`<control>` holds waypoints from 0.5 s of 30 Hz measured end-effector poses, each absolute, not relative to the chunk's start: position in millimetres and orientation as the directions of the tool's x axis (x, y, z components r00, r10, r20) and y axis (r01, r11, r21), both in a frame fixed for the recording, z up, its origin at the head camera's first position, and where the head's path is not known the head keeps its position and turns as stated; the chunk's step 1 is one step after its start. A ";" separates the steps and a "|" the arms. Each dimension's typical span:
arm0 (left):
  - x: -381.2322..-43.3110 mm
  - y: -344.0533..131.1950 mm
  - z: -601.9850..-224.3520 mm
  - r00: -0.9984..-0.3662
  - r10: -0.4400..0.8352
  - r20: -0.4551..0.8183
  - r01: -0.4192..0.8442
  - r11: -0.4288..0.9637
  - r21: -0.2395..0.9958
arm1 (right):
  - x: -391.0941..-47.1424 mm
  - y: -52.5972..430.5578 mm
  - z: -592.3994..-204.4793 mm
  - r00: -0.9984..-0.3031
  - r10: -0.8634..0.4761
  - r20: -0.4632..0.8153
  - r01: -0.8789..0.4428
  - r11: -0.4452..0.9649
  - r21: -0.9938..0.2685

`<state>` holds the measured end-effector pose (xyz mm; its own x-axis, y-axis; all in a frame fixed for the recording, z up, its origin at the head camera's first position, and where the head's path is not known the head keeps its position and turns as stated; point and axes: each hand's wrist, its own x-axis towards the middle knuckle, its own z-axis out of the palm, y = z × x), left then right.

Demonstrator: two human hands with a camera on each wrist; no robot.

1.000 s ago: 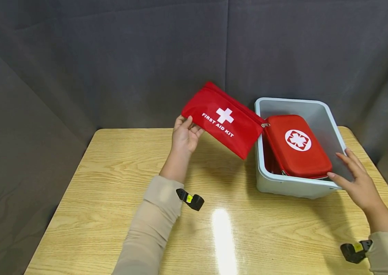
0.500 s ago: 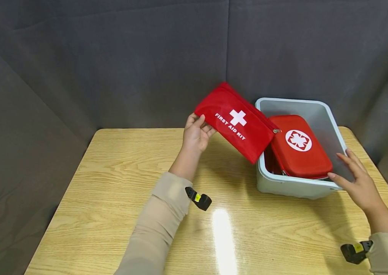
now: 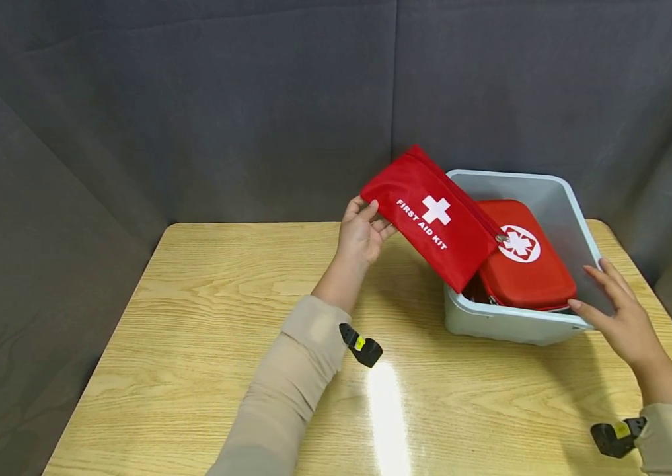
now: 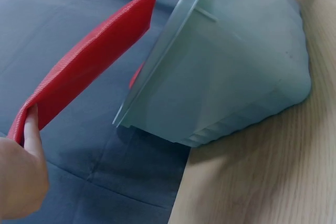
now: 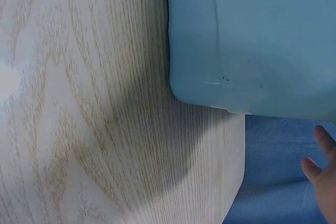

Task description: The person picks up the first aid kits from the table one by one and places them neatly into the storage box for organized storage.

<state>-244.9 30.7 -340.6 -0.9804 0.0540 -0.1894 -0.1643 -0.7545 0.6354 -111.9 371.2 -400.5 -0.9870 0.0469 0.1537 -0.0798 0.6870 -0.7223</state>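
Observation:
A flat red first aid pouch (image 3: 431, 218) with a white cross is pinched at its left end by my left hand (image 3: 362, 231). Its right end overhangs the left rim of a pale grey-blue plastic bin (image 3: 505, 325). In the left wrist view the pouch (image 4: 86, 61) stays above the bin's rim, apart from it. A red hard-shell first aid case (image 3: 534, 277) with a round white emblem lies tilted inside the bin. My right hand (image 3: 624, 317) rests at the bin's front right corner, fingers spread over the rim. The pouch covers the case's left part.
The bin stands on the right part of a wooden table (image 3: 205, 330). A dark grey curtain (image 3: 252, 112) hangs behind the table's back edge. Each sleeve carries a black wrist camera, such as the left camera (image 3: 361, 345).
My left hand has moved right with the pouch, bringing its right end from beside the bin to over the bin and the case. The right hand and the bin stay where they were.

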 end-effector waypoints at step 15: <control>-250.1 50.7 -344.0 -0.974 0.079 -0.211 -0.208 -0.677 0.706 | -110.4 371.7 -399.4 -0.989 0.063 0.134 -0.056 0.679 -0.732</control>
<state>-250.1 50.7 -344.0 -0.9743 0.0788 -0.2111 -0.2078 -0.6771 0.7059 -110.4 371.7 -399.4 -0.9889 0.0635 0.1341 -0.0557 0.6790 -0.7320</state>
